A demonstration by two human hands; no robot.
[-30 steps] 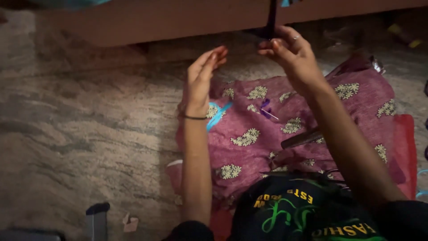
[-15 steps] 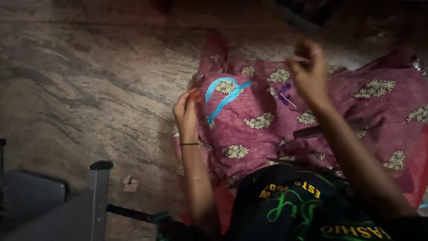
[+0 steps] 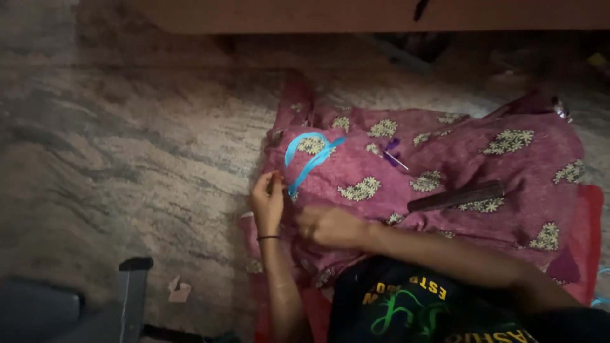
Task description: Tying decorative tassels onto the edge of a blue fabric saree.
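The person sits on a mottled stone floor point(image 3: 127, 146) with a magenta cloth point(image 3: 445, 165) printed with pale flower motifs spread out in front of them. The left hand point(image 3: 268, 204) is raised at the cloth's left edge, its fingers drawn together in a pinch on something small and reddish at the fingertips; what that thing is cannot be told. A dark bangle point(image 3: 267, 238) circles the left wrist. The right hand point(image 3: 327, 225) lies just beside the left, low on the cloth, fingers curled down onto the fabric; whether it grips a fold or only presses on it cannot be told.

A light blue ribbon point(image 3: 308, 159) lies looped on the cloth just above the left hand, one end running down close to the fingertips. Farther right on the cloth rest a small purple piece with a thin pale stick point(image 3: 394, 154) and, well apart from the hands, a dark comb point(image 3: 455, 196) lying slantwise. A red cloth point(image 3: 588, 241) shows under the magenta one at the right edge. On the floor at lower left are a small scrap of paper point(image 3: 178, 291) and a grey metal stand point(image 3: 133, 298).
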